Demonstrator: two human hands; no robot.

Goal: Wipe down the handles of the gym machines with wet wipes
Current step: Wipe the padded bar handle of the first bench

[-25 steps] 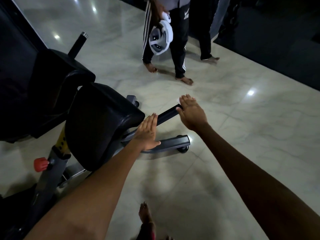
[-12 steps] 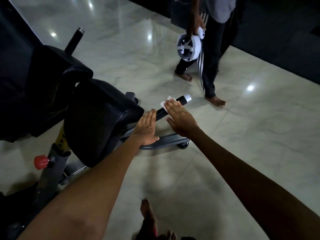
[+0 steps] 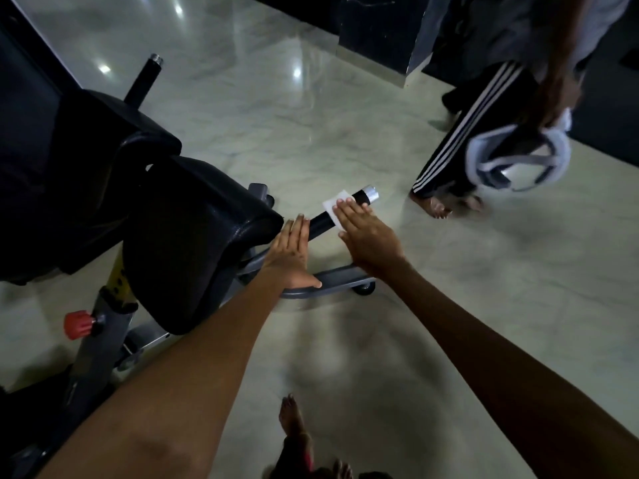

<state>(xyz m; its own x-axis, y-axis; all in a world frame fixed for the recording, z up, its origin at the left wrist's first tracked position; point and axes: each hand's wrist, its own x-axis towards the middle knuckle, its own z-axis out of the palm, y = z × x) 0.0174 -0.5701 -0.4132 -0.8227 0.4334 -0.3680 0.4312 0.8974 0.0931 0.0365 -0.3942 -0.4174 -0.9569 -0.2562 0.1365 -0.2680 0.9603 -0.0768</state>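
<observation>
A black handle bar [image 3: 359, 199] with a silver end cap sticks out to the right of the machine's black padded seat [image 3: 193, 250]. A white wet wipe [image 3: 334, 206] lies over the bar. My right hand [image 3: 366, 236] presses it down with flat, straight fingers. My left hand [image 3: 292, 252] lies flat with straight fingers at the inner end of the bar, beside the seat pad. A second black handle [image 3: 145, 76] rises at the upper left of the machine.
The machine has a grey floor foot [image 3: 332, 283] with a small wheel, and a red knob [image 3: 77, 323] on its post. A barefoot person in striped trousers [image 3: 463, 140] stands at the right with a white headset [image 3: 511, 160] in hand. My own foot [image 3: 294, 423] is on the marble floor.
My right hand has slid back from the bar's tip toward me, uncovering the silver cap and the wipe. The other person has walked from the top centre to the right. My left hand stays put.
</observation>
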